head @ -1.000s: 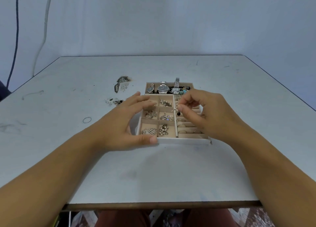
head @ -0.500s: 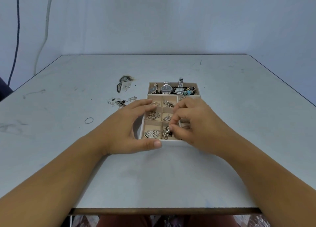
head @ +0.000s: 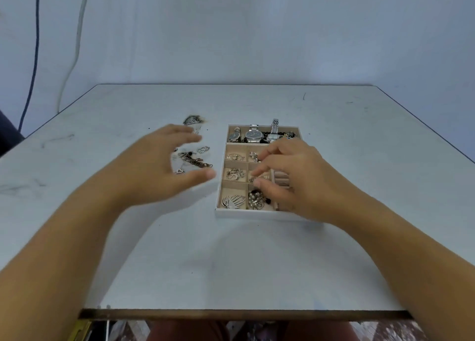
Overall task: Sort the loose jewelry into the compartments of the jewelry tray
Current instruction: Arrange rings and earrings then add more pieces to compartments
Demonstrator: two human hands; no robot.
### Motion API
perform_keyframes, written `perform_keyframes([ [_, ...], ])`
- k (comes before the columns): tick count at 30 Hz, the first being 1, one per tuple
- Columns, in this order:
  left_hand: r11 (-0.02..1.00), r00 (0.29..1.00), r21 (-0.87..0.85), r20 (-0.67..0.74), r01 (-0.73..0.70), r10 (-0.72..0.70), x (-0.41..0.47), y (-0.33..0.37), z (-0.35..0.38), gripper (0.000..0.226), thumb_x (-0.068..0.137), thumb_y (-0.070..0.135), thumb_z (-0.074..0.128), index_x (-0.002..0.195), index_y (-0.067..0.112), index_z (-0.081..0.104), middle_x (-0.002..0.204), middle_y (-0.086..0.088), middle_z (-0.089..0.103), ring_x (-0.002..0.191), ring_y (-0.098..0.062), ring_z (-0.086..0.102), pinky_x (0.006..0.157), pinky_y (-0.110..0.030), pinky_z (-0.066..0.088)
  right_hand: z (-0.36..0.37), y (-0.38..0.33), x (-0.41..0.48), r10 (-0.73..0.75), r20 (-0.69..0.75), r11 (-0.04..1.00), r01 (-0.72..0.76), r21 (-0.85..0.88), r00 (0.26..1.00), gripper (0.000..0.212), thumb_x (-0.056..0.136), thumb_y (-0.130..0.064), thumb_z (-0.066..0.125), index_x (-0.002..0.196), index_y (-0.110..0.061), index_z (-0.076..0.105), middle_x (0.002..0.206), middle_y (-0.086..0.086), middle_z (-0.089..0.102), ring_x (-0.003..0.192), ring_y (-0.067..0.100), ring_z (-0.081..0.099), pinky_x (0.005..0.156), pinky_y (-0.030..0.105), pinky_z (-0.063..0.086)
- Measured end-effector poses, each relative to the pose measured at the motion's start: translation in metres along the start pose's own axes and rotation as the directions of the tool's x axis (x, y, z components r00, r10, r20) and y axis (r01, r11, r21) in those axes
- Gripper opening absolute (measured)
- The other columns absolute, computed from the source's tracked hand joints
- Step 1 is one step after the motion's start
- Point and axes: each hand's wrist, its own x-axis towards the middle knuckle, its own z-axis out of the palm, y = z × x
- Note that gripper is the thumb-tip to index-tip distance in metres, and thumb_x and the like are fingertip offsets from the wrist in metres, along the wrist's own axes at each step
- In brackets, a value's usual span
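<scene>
Tray: the jewelry tray [head: 257, 214] lies flat on the table [head: 231, 263], its long axis running away from you.
Your right hand [head: 295, 183]: over the tray's middle compartments, thumb and forefinger tips close together; whether they grip anything, you cannot tell.
Your left hand [head: 154, 171]: blurred, fingers spread apart, above the loose jewelry [head: 194, 159] left of the tray.
Watches [head: 253, 135]: far compartment.
Writing: none legible.

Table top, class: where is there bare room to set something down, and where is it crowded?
Free: the table between its near edge and the jewelry tray; the far strip behind the tray; the right side beyond the right hand. Crowded: left of the tray, where loose jewelry lies under the left hand.
</scene>
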Motion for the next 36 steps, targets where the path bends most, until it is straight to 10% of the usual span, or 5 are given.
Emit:
perform_keyframes([
  [5, 0.995, 0.997, 0.051, 0.003, 0.082, -0.082, -0.002, -0.034, -0.020, 0.057, 0.073, 0.058, 0.061, 0.125, 0.034, 0.057, 0.130, 0.018, 0.051, 0.082, -0.002, 0.058, 0.078, -0.019, 0.034, -0.003, -0.002, 0.031, -0.024, 0.091, 1.000, 0.023, 0.011, 0.996, 0.018, 0.086, -0.041, 0.060, 0.100, -0.033, 0.067, 0.107, -0.012, 0.056, 0.106, 0.010, 0.047, 0.093, 0.039, 0.042],
  [19, 0.991, 0.998, -0.116, -0.011, 0.063, -0.065, 0.048, -0.077, 0.035, 0.022, 0.086, 0.042, 0.063, 0.105, 0.033, 0.071, 0.102, 0.007, 0.060, 0.100, -0.010, 0.055, 0.085, -0.023, 0.040, 0.051, -0.005, 0.143, 0.106, 0.364, 0.941, 0.025, -0.337, 0.925, 0.033, 0.093, -0.041, 0.048, 0.124, -0.031, 0.056, 0.130, -0.001, 0.051, 0.122, 0.023, 0.034, 0.096, 0.044, 0.028],
  [36, 0.980, 0.997, -0.191, -0.043, 0.051, -0.060, 0.053, -0.083, 0.041, 0.004, 0.086, 0.031, 0.065, 0.083, 0.028, 0.067, 0.091, 0.007, 0.064, 0.090, -0.011, 0.055, 0.081, -0.026, 0.041, 0.058, -0.012, 0.173, 0.187, 0.530, 0.965, -0.054, -0.256, 0.827, 0.015, 0.086, -0.036, 0.064, 0.093, -0.023, 0.067, 0.090, -0.010, 0.063, 0.085, 0.012, 0.054, 0.075, 0.032, 0.040],
])
